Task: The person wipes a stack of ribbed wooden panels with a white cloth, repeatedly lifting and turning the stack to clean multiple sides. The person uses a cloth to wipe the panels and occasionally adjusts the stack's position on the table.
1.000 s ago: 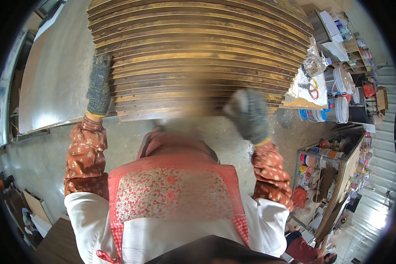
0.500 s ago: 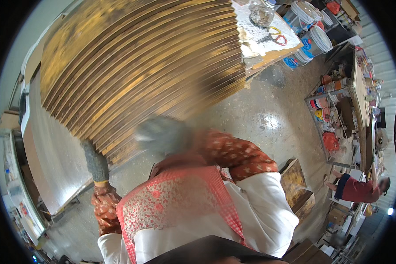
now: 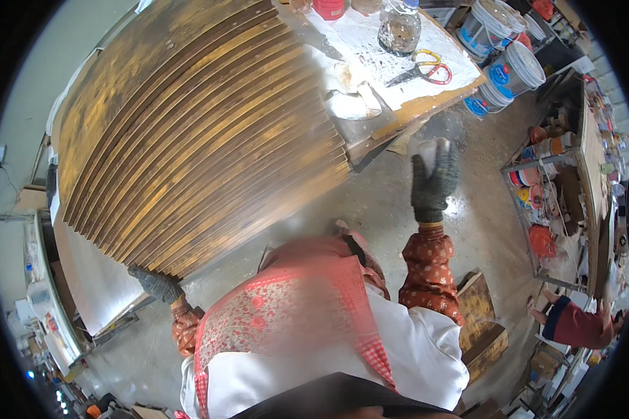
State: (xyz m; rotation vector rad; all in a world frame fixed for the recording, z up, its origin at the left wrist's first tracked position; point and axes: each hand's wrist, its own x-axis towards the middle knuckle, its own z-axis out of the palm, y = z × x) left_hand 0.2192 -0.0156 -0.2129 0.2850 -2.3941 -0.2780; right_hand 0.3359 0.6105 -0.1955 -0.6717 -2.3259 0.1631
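Observation:
A broad spread of overlapping wooden boards [image 3: 210, 150], stained yellow and dark brown, lies in front of me, stepped like a fan. My left hand [image 3: 157, 284], in a dark grey glove, rests against their near left corner with the fingers stretched along the edge. Off to the right, past the boards, my gloved right hand [image 3: 435, 185] is raised above the floor. A pale flat piece [image 3: 425, 149] sits between its thumb and fingers; blur hides its kind.
A white-topped table [image 3: 426, 52] beyond the boards bears scissors [image 3: 426, 73], a glass jar [image 3: 400, 31] and white cloths [image 3: 353, 105]. Buckets [image 3: 514, 70] stand beside it. Farther right is a shelf rack [image 3: 538, 167]; a person in dark red [image 3: 580, 321] is below it. Stained wood [image 3: 479, 321] lies near my right elbow.
My right hand has swung from over the near edge of the boards out to the right. My left hand stays at the corner. The view has shifted, showing more of the white-topped table.

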